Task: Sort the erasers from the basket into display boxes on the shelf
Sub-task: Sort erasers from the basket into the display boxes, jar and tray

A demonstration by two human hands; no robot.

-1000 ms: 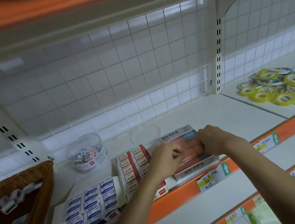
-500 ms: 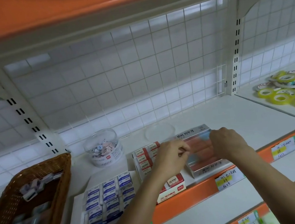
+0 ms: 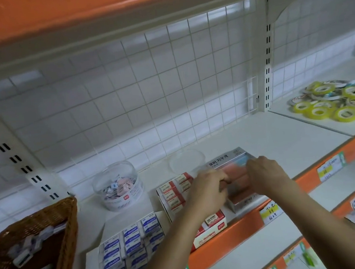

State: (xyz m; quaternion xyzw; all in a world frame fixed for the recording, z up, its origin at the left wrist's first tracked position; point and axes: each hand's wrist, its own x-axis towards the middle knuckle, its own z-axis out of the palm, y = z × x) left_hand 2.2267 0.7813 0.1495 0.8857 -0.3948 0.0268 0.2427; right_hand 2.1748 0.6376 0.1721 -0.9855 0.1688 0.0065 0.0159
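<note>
The left hand (image 3: 208,189) and right hand (image 3: 265,174) curl over the silver display box (image 3: 227,159), their grip unclear; each pink eraser (image 3: 235,170) should probably lie flat and parallel inside that box.

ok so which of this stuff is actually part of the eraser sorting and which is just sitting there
Part of the job: wicker basket, loose erasers in it, blue eraser box, red eraser box, silver box of pink erasers, with left hand and right hand at it.
Just lying about: tape rolls, clear tub, clear lid, price labels.
</note>
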